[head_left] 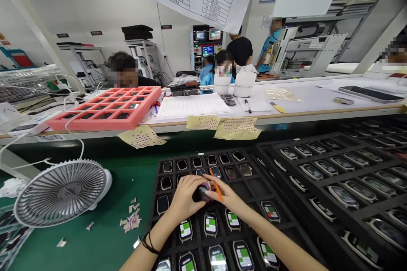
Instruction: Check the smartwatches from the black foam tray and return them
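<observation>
While hands (187, 197) grip a smartwatch (203, 192), trays (246, 188) hold more.

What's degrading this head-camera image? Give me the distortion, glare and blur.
Head view: strong wide-angle distortion bows the bench edge and stretches the black tray toward the corners; pale glare lies on the smartwatch screens; the left hand and right hand show no obvious motion blur.

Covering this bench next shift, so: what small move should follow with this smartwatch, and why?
Probably lay the orange pick aside and seat the smartwatch in an open slot of the black tray: the left hand grips it over the tray, the right hand holds the pick, and that slot stands empty.
</observation>
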The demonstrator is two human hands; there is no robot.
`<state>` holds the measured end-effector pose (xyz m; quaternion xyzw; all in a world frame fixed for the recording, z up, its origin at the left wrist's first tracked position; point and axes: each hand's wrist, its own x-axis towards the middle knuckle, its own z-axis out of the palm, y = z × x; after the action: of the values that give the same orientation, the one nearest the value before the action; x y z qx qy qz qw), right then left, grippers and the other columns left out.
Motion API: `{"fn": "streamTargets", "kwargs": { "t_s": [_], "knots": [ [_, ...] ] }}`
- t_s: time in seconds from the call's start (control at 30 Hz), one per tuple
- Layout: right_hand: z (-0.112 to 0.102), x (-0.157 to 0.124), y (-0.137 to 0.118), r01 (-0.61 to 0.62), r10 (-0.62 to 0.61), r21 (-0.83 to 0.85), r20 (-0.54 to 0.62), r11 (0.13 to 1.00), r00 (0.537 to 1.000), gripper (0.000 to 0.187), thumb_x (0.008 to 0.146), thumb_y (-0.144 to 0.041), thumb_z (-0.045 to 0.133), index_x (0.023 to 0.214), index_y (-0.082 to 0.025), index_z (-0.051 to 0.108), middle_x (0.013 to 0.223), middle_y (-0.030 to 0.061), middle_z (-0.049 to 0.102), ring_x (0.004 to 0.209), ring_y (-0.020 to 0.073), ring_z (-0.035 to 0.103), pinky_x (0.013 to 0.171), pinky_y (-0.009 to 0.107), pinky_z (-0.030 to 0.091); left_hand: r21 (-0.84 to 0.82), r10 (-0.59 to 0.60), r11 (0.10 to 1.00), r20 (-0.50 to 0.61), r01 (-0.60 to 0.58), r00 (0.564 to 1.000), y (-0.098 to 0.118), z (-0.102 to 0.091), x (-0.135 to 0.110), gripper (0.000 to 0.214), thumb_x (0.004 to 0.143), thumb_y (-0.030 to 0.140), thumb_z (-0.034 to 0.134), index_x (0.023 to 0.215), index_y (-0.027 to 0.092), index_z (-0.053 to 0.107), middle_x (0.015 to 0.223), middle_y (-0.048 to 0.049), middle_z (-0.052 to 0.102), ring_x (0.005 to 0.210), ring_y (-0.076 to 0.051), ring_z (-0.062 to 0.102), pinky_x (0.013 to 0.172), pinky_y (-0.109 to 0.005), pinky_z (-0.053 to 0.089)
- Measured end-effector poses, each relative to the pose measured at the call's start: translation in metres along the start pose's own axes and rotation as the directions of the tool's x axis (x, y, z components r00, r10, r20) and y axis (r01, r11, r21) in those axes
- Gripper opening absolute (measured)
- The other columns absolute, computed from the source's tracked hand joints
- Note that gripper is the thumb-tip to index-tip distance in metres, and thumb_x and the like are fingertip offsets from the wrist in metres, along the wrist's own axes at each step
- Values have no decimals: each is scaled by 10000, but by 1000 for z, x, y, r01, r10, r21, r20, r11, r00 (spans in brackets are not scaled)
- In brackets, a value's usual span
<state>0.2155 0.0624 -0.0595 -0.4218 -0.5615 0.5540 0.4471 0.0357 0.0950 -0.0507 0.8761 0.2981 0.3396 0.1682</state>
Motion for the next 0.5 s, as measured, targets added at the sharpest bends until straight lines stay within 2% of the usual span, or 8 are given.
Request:
{"fn": "streamTargets", "kwargs": {
  "t_s": [0.1, 0.2, 0.33, 0.5],
  "knots": [
    [-1, -1, -8, -77, 58, 206, 96, 976, 994, 462, 738, -398, 693, 1163, -243, 600, 1018, 41, 641, 986, 213, 573, 890, 362, 436, -127, 7, 992, -75, -17, 997, 5, -3, 2, 456, 674, 167, 725, 1092, 228, 553, 1090, -75, 621, 1022, -249, 547, 892, -417, 424],
    [0, -4, -17, -135, 81, 320, 175, 938, 981, 394, 724, -358, 722, 1085, -218, 645, 951, 34, 650, 913, 185, 587, 794, 301, 457, -194, 19, 980, -109, -40, 994, 9, -4, 3, 442, 673, 193, 738, 1079, 232, 568, 1084, -80, 618, 1032, -252, 542, 896, -418, 431],
    [0, -7, -20, -142, 79, 394, 173, 908, 982, 365, 705, -307, 750, 1046, -213, 661, 908, 17, 647, 865, 154, 590, 751, 253, 450, -220, 43, 973, -109, -66, 993, 10, -4, 2, 444, 672, 173, 733, 1082, 232, 572, 1068, -80, 630, 1030, -252, 545, 901, -426, 432],
    [1, -6, -19, -141, 69, 413, 184, 900, 980, 349, 726, -297, 733, 1050, -206, 644, 946, 41, 662, 911, 182, 613, 784, 288, 463, -223, 36, 973, -103, -59, 994, 10, -4, 2, 448, 666, 177, 729, 1084, 230, 578, 1068, -84, 638, 1031, -262, 549, 903, -441, 432]
  ]
}}
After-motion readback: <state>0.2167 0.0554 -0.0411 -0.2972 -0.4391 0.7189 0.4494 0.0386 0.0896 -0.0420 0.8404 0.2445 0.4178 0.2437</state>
